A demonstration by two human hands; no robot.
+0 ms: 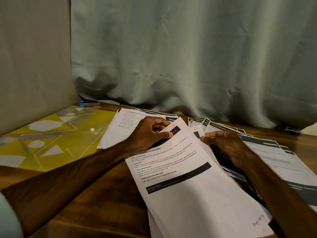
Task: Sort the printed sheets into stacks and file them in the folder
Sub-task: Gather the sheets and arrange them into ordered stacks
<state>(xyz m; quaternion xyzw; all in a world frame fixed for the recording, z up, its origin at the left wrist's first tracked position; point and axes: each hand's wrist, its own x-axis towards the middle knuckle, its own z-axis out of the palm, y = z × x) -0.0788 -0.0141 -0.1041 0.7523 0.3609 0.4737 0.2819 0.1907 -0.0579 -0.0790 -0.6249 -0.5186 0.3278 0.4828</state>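
Both our hands are on the pile [154, 224] of printed sheets in the lower middle of the frame. Our left hand [151, 133] pinches the upper corner of the top sheet [188, 177] between thumb and forefinger, with the other fingers curled behind the paper. This sheet is headed "Prepare bedtime environment", lies slanted on the pile, and has a handwritten page note at its lower right corner. Our right hand [226, 145] lies just right of it with the fingers bent and the tips touching the sheet's right edge. We cannot tell whether it grips any paper or only rests on the loose sheets [274, 160] spread beneath it toward the right edge of the frame.

Above our left hand sits a second stack [123, 127], and above our right hand a fan of sheets [214, 125] shows black title bars. At centre left the folder [51, 134], clear plastic with a yellow and white pattern, lies flat on the wooden surface [103, 194], its white snap button [92, 129] facing up. A blue and silver object [89, 103] lies behind the folder, against the foot of the pale green curtain [188, 57]. A light sleeve [8, 217] shows at lower left.
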